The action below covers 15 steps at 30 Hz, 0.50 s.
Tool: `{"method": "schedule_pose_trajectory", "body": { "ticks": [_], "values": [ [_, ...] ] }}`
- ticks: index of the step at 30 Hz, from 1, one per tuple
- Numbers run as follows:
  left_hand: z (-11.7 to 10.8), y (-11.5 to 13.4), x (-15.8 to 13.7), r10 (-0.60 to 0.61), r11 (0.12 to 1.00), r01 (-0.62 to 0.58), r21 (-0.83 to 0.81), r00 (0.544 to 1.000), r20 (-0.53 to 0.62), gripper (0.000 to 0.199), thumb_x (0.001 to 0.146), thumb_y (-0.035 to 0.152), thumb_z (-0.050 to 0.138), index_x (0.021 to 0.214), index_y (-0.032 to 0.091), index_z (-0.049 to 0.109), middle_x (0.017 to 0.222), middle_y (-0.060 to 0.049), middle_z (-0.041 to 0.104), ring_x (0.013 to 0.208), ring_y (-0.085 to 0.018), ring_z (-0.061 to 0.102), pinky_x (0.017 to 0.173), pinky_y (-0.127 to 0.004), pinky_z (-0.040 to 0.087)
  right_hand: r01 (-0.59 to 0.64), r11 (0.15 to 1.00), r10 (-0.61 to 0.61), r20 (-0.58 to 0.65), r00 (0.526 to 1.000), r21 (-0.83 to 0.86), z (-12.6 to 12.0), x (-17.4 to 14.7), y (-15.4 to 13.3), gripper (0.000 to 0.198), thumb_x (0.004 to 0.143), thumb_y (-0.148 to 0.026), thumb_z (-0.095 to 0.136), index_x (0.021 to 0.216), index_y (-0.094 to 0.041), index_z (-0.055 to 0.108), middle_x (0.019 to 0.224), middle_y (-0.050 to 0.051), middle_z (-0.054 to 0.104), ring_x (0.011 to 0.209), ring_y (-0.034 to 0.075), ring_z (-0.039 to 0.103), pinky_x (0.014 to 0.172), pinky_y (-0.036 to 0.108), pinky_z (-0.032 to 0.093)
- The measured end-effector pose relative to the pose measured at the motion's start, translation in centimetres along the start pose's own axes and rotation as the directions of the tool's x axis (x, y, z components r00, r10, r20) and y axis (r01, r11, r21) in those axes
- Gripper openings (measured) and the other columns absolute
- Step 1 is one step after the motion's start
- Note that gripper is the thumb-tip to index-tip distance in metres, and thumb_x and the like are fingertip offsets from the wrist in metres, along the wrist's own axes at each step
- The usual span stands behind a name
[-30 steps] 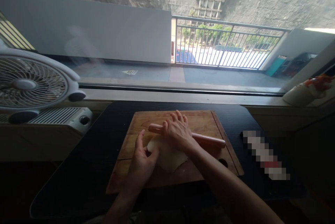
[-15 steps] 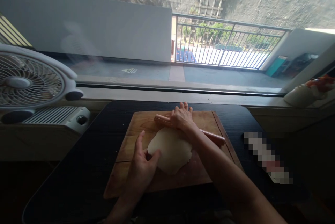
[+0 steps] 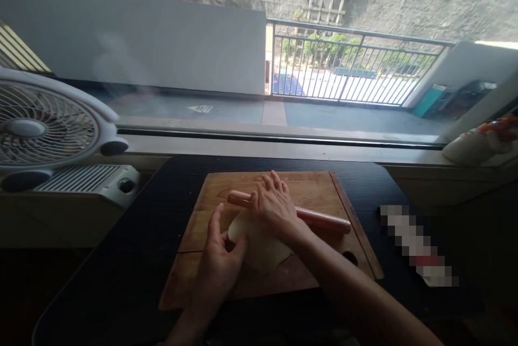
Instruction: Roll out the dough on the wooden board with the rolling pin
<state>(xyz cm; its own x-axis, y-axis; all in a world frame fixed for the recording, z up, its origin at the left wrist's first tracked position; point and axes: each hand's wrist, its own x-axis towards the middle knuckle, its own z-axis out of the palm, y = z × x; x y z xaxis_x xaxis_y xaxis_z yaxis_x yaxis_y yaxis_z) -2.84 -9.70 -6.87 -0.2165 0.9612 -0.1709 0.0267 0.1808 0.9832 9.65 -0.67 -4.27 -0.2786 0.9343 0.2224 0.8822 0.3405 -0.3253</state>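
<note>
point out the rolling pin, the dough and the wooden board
Rolling pin [image 3: 324,219]: head view, on its bare right-hand length.
Dough [image 3: 261,253]: head view, on its near part.
Wooden board [image 3: 312,188]: head view, on its bare far area.

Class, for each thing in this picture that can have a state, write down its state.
Dough: flattened, partly covered by the hands.
Rolling pin: lying slantwise over the cutting board, under the right hand.
Cutting board: flat on the table.
Right hand: on the pin, fingers extended.
Left hand: at the dough's edge, thumb and index spread; grip unclear.
Fan: running or stopped, cannot tell.
</note>
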Motion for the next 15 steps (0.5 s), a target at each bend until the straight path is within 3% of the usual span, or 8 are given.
{"method": "schedule_pose_trajectory", "body": {
  "ticks": [2,7,10,13,15],
  "values": [
    [-0.2,-0.1,0.0,0.011,1.000,-0.011,0.013,1.000,-0.001,0.089,0.072,0.027,0.065,0.141,0.029,0.010,0.077,0.001,0.066,0.059,-0.013,0.062,0.056,-0.025,0.051,0.053,0.999,-0.054,-0.052,0.997,-0.010,0.2,-1.0,-0.4,0.041,0.093,-0.035,0.024,0.121,-0.015,0.048,0.140,0.010,0.035,0.135,0.024,0.009,0.106,0.042,0.016],
    [-0.4,1.3,2.8,-0.013,0.989,0.010,0.150,1.000,0.019,0.086,0.071,0.028,0.066,0.141,0.024,0.016,0.076,-0.002,0.067,0.059,-0.016,0.062,0.055,-0.025,0.049,-0.151,0.988,0.147,-0.085,0.985,-0.036,0.3,3.1,2.6,0.041,0.093,-0.038,0.027,0.112,-0.015,0.055,0.135,0.014,0.039,0.131,0.027,0.020,0.102,0.047,0.018],
    [0.1,2.7,4.9,0.009,0.979,-0.018,0.203,0.999,0.046,0.077,0.069,0.026,0.067,0.136,0.020,0.030,0.076,-0.004,0.066,0.056,-0.016,0.061,0.051,-0.025,0.047,-0.162,0.985,0.152,-0.145,0.978,-0.064,-0.4,4.7,4.2,0.038,0.092,-0.035,0.029,0.098,-0.015,0.062,0.127,0.013,0.047,0.128,0.027,0.025,0.101,0.045,0.020],
    [0.6,2.9,4.5,0.168,0.978,-0.147,0.150,0.976,-0.137,0.063,0.072,0.027,0.063,0.130,0.020,0.038,0.083,-0.005,0.066,0.064,-0.016,0.062,0.056,-0.025,0.049,-0.086,0.994,0.073,-0.179,0.981,-0.065,-1.1,2.8,4.1,0.040,0.093,-0.034,0.029,0.087,-0.018,0.065,0.119,0.011,0.053,0.128,0.026,0.025,0.101,0.042,0.022],
    [0.6,2.0,2.9,0.197,0.980,-0.184,0.078,0.953,-0.232,0.064,0.074,0.029,0.063,0.131,0.022,0.035,0.088,-0.006,0.066,0.073,-0.017,0.064,0.064,-0.027,0.051,-0.028,0.998,0.018,-0.191,0.981,-0.052,-1.4,0.8,3.6,0.038,0.093,-0.032,0.029,0.088,-0.019,0.064,0.115,0.009,0.055,0.129,0.024,0.024,0.101,0.039,0.022]
  ]
}}
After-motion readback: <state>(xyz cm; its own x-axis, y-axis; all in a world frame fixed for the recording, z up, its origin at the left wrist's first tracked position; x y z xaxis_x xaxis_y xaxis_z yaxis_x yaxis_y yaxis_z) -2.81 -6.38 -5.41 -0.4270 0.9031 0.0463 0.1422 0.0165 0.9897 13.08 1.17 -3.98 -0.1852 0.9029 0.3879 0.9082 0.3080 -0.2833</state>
